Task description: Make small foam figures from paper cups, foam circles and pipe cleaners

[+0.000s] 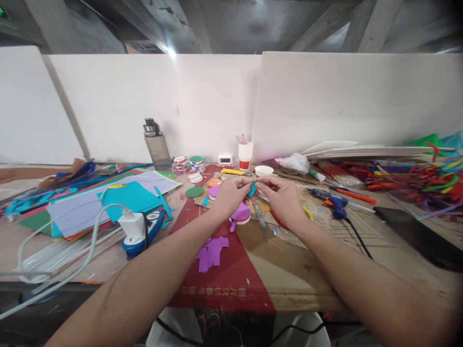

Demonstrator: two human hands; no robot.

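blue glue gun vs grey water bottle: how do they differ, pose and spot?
The glue gun lies on its side; the water bottle stands upright. The glue gun is right of the right hand, mid-table; the bottle is back left by the white wall, past the left hand. The gun trails a black cord; the bottle has none. Neither is touched.

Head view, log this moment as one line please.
left hand: pinching teal strip | right hand: pinching same strip | below: purple disc | nearby: glue gun
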